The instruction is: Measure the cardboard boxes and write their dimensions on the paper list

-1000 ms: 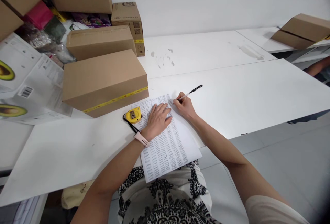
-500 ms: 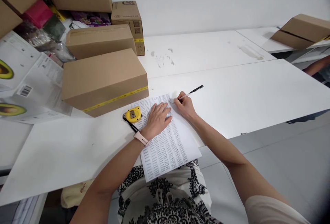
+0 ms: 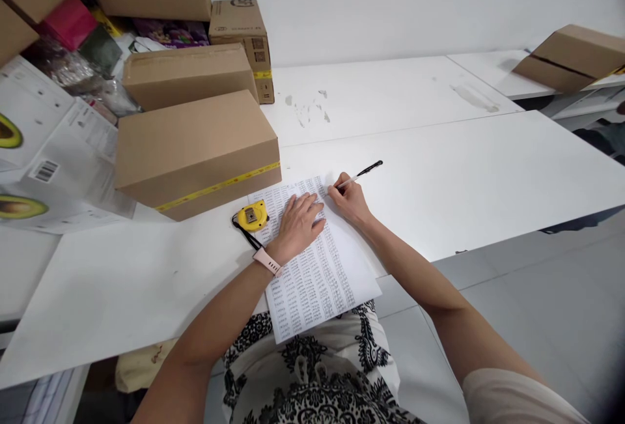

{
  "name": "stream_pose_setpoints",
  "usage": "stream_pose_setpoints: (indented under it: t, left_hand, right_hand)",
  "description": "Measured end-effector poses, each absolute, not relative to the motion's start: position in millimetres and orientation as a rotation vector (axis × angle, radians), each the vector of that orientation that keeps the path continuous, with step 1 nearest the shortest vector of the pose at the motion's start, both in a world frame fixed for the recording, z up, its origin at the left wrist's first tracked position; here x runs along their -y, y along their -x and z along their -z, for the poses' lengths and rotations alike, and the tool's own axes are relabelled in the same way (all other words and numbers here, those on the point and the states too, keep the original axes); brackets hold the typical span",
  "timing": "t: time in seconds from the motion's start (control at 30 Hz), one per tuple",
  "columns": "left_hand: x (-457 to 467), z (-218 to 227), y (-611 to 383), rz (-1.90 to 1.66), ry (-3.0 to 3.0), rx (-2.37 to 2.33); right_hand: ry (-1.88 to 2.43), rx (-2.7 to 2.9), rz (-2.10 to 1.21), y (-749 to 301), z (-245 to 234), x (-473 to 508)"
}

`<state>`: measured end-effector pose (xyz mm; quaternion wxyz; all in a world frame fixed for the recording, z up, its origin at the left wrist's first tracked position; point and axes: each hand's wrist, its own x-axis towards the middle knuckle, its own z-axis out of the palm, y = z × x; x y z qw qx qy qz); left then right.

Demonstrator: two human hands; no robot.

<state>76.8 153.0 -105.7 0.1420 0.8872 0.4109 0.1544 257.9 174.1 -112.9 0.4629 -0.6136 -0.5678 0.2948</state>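
A sheet of paper (image 3: pixel 312 287) covered with columns of small writing lies on the white table, its near edge reaching over my lap. My left hand (image 3: pixel 299 223) rests flat on it, fingers spread. A pen (image 3: pixel 364 170) with a clear barrel and black end is pinched in my right hand (image 3: pixel 350 199), at the upper right edge of the sheet; its tip is hidden by my fingers. Left of my left hand, a yellow tape measure (image 3: pixel 252 215) with a black wrist strap sits on the paper's upper left edge.
A cardboard box (image 3: pixel 200 150) with yellow tape stands just beyond the tape measure, with more boxes behind it. White avocado-printed cartons (image 3: pixel 53 157) are at the left. Another cardboard box (image 3: pixel 569 59) sits at the far right. The white table (image 3: pixel 463 176) has a front edge near my right forearm.
Both hands, the paper and the tape measure hold nearly the same places. The pen has shifted very slightly. At the far right edge, another person's arm has mostly moved out of view.
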Motion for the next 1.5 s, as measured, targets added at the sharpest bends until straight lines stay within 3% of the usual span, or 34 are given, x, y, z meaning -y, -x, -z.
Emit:
stream_pose_setpoints:
  t: [1.5]
  left_hand:
    - [-153.5,111.8,-75.1,-0.49,-2.587,-1.17]
  right_hand:
    - [1.557,1.383,-0.721,-259.2,111.2,-174.2]
